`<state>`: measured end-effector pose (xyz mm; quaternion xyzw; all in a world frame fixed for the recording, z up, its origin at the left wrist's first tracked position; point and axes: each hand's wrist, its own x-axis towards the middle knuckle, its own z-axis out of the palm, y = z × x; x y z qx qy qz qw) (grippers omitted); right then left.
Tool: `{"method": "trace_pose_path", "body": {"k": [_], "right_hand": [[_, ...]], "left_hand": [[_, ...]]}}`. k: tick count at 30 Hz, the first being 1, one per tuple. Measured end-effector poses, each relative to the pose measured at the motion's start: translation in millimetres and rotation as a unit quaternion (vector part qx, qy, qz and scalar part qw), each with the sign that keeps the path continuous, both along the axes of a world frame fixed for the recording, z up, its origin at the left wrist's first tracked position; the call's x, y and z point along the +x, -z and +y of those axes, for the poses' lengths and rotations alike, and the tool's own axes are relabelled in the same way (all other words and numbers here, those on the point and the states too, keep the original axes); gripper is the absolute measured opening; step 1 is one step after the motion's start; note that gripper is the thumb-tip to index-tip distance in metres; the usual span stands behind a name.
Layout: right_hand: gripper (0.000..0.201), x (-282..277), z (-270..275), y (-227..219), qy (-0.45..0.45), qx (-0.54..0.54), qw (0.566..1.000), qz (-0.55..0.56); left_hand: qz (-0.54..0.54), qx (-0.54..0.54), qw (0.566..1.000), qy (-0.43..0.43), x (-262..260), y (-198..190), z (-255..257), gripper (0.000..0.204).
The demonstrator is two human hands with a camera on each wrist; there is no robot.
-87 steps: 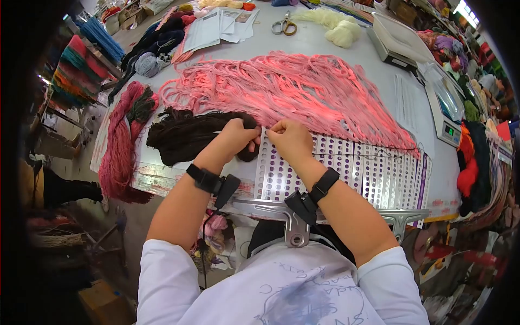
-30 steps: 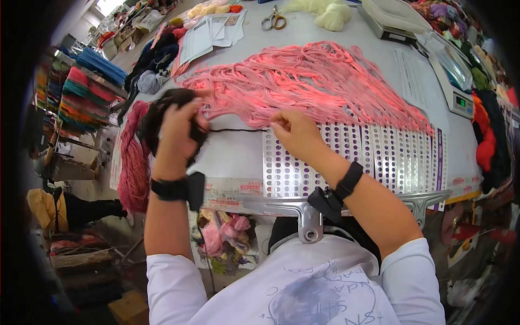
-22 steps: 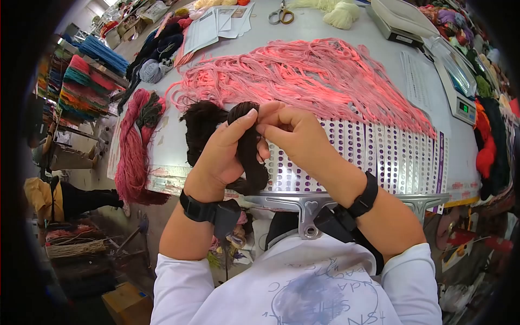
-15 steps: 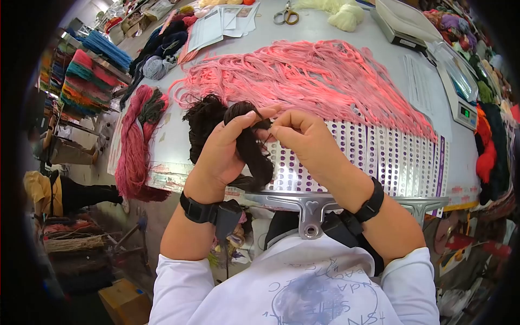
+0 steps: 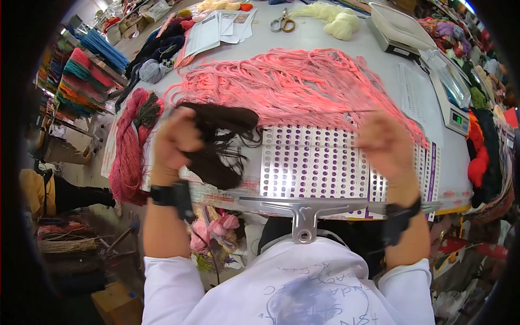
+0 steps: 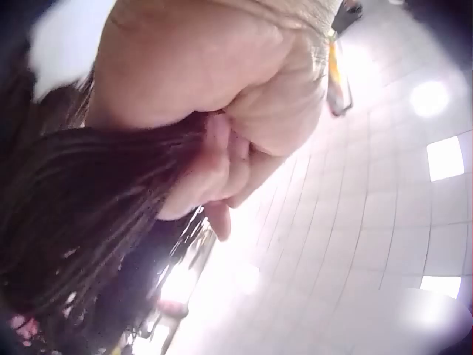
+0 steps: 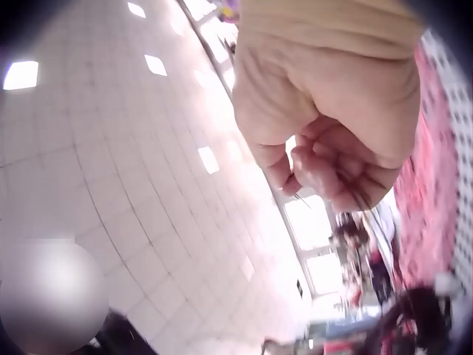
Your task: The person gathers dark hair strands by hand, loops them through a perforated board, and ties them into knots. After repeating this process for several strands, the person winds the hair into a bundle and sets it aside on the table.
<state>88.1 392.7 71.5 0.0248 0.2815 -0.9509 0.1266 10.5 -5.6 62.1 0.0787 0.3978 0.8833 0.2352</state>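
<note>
A hank of dark brown yarn (image 5: 230,122) hangs in loose loops from my left hand (image 5: 177,140), over the table's near left part. In the left wrist view the fingers (image 6: 203,174) curl round the yarn's gathered end. My right hand (image 5: 385,143), blurred, is raised over the right part of the white strips with rows of holes (image 5: 309,162). Its fingers are curled, and in the right wrist view a thin dark strand (image 7: 380,225) runs out from between them. Behind both hands spreads a wide layer of pink yarn (image 5: 281,81).
A metal bracket (image 5: 304,219) lines the table's front edge. Reddish yarn (image 5: 127,151) hangs at the left edge. Scissors (image 5: 283,23), papers (image 5: 225,26) and cream yarn (image 5: 341,26) lie at the back. Scales (image 5: 454,111) stand on the right.
The hands were close together at the dark yarn half a second ago. Now the left has moved left with the hank, and the right has swung far right with the strand.
</note>
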Motion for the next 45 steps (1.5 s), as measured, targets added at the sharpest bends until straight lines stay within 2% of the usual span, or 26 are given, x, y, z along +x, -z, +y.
{"method": "trace_pose_path", "body": {"k": [2,3,4,5,6,7,10,11,13,14,15,16,17,19,21,23,24,29,31,33,37,39,40,42,43,45], "right_hand": [[0.029,16.0,106.1,-3.3,0.115,0.002,0.993,-0.008],[0.031,31.8,179.1,2.8,0.164,0.020,0.986,-0.014],[0.032,53.5,240.4,1.7,0.290,0.041,0.954,-0.056],[0.032,81.7,329.2,16.6,0.400,0.047,0.910,-0.096],[0.032,88.1,343.4,13.6,0.401,0.051,0.910,-0.095],[0.027,93.0,354.5,7.8,0.404,0.084,0.909,-0.064],[0.013,105.7,368.8,-11.8,0.408,0.176,0.895,0.028],[0.016,61.5,253.1,-33.1,0.509,0.235,0.824,-0.086],[0.028,15.5,147.2,1.6,0.343,0.365,0.866,-0.016],[0.020,-2.0,82.7,22.6,0.318,0.495,0.807,0.039],[0.021,-22.6,51.0,42.8,0.246,0.720,0.579,0.294],[0.023,-27.3,-6.6,37.2,0.143,0.496,0.857,0.005],[0.026,-37.3,-43.8,42.6,0.092,0.557,0.825,-0.011],[0.019,-53.5,-91.1,77.0,0.091,0.615,0.780,0.071],[0.017,-59.0,-109.7,97.6,0.104,0.634,0.758,0.112],[0.013,-56.5,-117.0,97.4,0.133,0.719,0.671,0.124],[0.011,-56.4,-119.1,100.1,0.143,0.728,0.657,0.130],[0.010,-56.6,-116.6,98.2,0.133,0.697,0.696,0.114],[0.010,-49.1,-115.5,100.1,0.138,0.694,0.696,0.121],[0.012,-39.1,-117.5,102.6,0.158,0.735,0.614,0.241],[0.013,-37.9,-105.9,112.1,0.158,0.683,0.664,0.261],[0.013,-42.5,-97.7,111.5,0.111,0.629,0.740,0.212],[0.013,-43.5,-93.8,107.4,0.113,0.628,0.740,0.211],[0.011,-42.8,-88.0,93.7,0.127,0.753,0.598,0.242],[0.011,-42.5,-86.6,91.2,0.128,0.752,0.601,0.239],[0.009,-46.3,-84.8,87.6,0.070,0.810,0.526,0.249]], "left_hand": [[-0.026,-0.026,0.981,-0.189,-18.5,-7.5,-74.4,0.023],[-0.020,0.022,0.982,-0.189,-25.6,-4.7,-119.3,0.025],[-0.029,0.113,0.978,-0.174,-42.1,17.6,-193.0,0.029],[-0.064,0.093,0.952,-0.286,-41.6,11.3,-225.9,0.030],[-0.056,0.101,0.949,-0.292,-47.4,16.8,-272.1,0.031],[-0.044,0.095,0.932,-0.347,-45.3,9.1,-278.1,0.031],[-0.003,0.120,0.953,-0.280,-50.2,-10.0,-223.4,0.031],[-0.010,0.124,0.963,-0.237,-48.0,-17.6,-172.4,0.032],[-0.050,-0.013,0.975,-0.215,-35.9,-24.5,-65.4,0.037],[-0.047,-0.139,0.964,-0.220,-28.9,-15.4,-23.4,0.038],[-0.048,-0.132,0.985,-0.099,-34.6,8.3,-6.6,0.035],[-0.071,-0.193,0.977,-0.063,-26.8,11.3,24.8,0.031],[-0.095,-0.253,0.962,-0.028,-17.5,14.9,56.0,0.028],[-0.054,-0.337,0.939,0.037,-10.3,32.2,86.6,0.026],[-0.058,-0.376,0.924,0.046,-9.5,51.4,102.3,0.024],[-0.041,-0.381,0.923,0.038,-9.0,54.0,113.4,0.025],[-0.006,-0.425,0.905,0.029,-10.3,53.5,117.5,0.022],[0.054,-0.497,0.863,0.072,-20.4,57.6,130.2,0.014],[0.039,-0.473,0.877,0.071,-19.9,54.8,131.5,0.013],[0.052,-0.448,0.890,0.066,-20.3,56.7,129.4,0.012],[0.061,-0.466,0.882,0.041,-22.9,71.1,126.1,0.009],[0.038,-0.439,0.897,-0.014,-22.3,72.3,120.8,0.008],[0.021,-0.403,0.914,-0.038,-23.6,70.6,114.7,0.009],[-0.002,-0.284,0.956,-0.067,-29.4,71.7,93.3,0.010],[-0.052,-0.252,0.960,-0.111,-25.5,58.9,91.7,0.008],[-0.109,-0.093,0.984,-0.109,-22.9,47.2,85.9,0.010]]}}
